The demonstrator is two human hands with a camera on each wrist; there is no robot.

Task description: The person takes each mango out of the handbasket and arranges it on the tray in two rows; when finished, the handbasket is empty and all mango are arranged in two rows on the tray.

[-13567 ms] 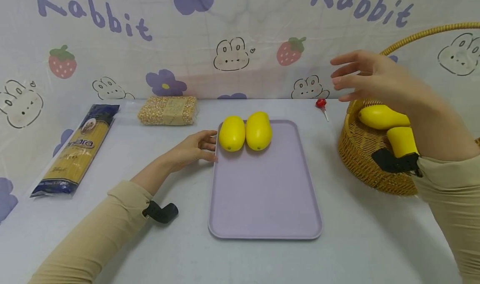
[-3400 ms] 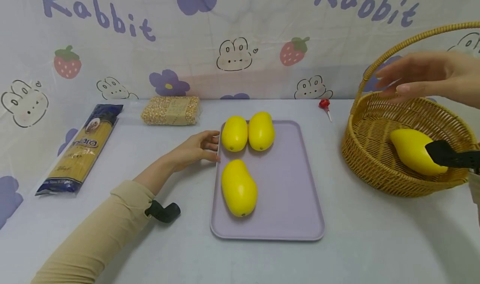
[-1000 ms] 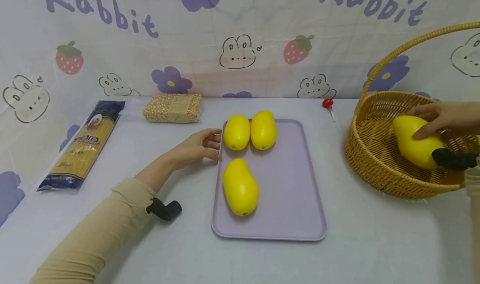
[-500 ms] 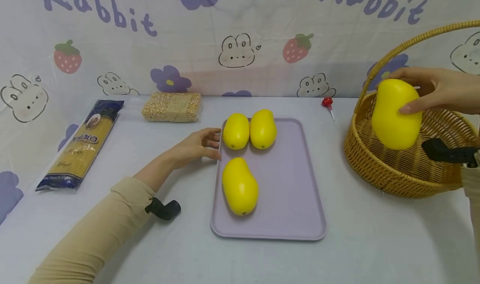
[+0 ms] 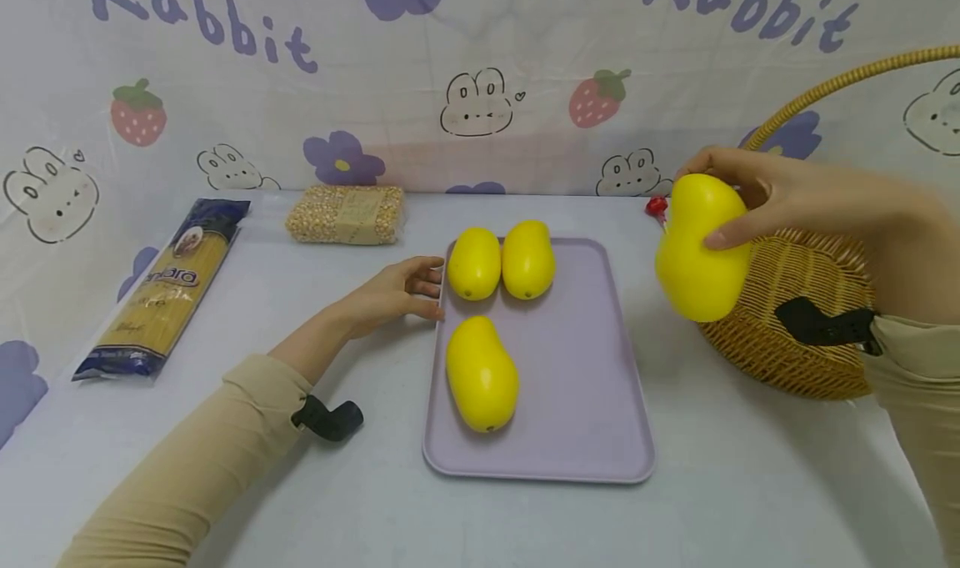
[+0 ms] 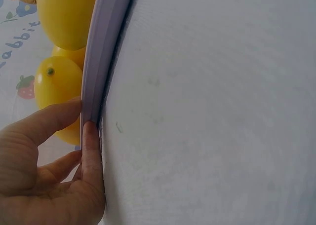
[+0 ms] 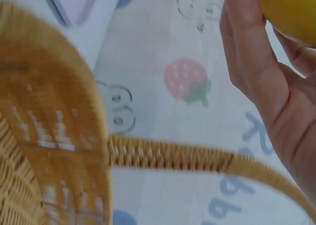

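My right hand (image 5: pixel 795 197) grips a yellow mango (image 5: pixel 703 251) in the air between the basket and the tray, thumb on its near side. The right wrist view shows only part of that mango (image 7: pixel 294 10), at the upper right corner. My left hand (image 5: pixel 393 297) rests at the left side of the lilac tray (image 5: pixel 570 384), its fingers extended and fingertips against the rim. Three more mangoes lie on the tray: two side by side at the back, a left one (image 5: pixel 474 263) and a right one (image 5: pixel 528 259), and one (image 5: pixel 482 374) nearer the front left.
A wicker basket (image 5: pixel 780 359) with a tall handle stands at the right, partly hidden by my right arm. A red lollipop (image 5: pixel 656 207) lies behind the held mango. At the back left are a bag of corn kernels (image 5: pixel 345 215) and a spaghetti packet (image 5: pixel 161 293).
My right hand took the mango from the basket, lifted it and carried it left towards the tray. Earlier, a third mango came to lie on the tray. The left hand has stayed put.
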